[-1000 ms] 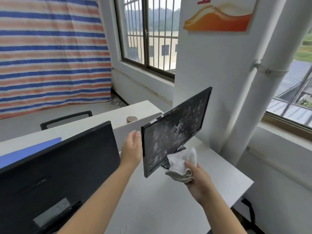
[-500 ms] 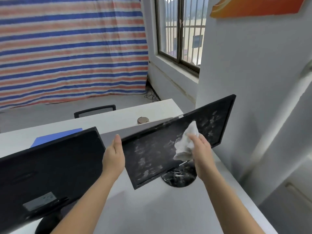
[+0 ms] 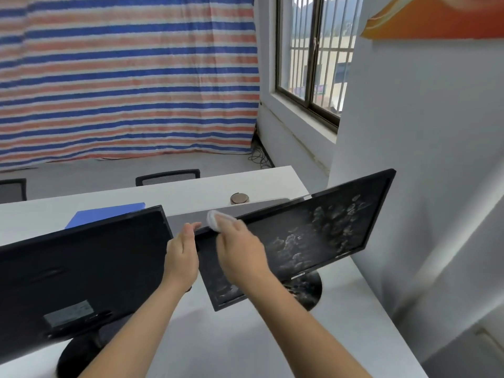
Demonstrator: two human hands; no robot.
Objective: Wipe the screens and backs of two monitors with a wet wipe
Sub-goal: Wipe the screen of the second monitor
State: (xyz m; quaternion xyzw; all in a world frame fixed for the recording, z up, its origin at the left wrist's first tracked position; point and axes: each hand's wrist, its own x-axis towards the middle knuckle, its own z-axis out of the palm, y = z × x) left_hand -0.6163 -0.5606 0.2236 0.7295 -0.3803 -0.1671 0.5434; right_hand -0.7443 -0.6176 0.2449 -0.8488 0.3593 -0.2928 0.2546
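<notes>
**Two monitors, two hands, one wipe**

One white tabletop (image 3: 245, 339) carries two black monitors: the left monitor (image 3: 81, 268) shows its back, the right monitor (image 3: 321, 236) is tilted, its screen smeared, its right edge near the wall (image 3: 422, 159). Bare tabletop lies in front. Between them the left hand (image 3: 181, 257) grips the right monitor's upper left corner; the right hand (image 3: 241, 252) presses one wet wipe (image 3: 213, 220) to its top edge, fingers curled on it

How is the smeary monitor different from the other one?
The right monitor is covered in whitish smears; the left monitor looks plain dark, with a grey label. The left hand holds the right monitor while the right hand presses a wipe on its top edge; no hand holds the left monitor. Both are black, on one desk.
</notes>
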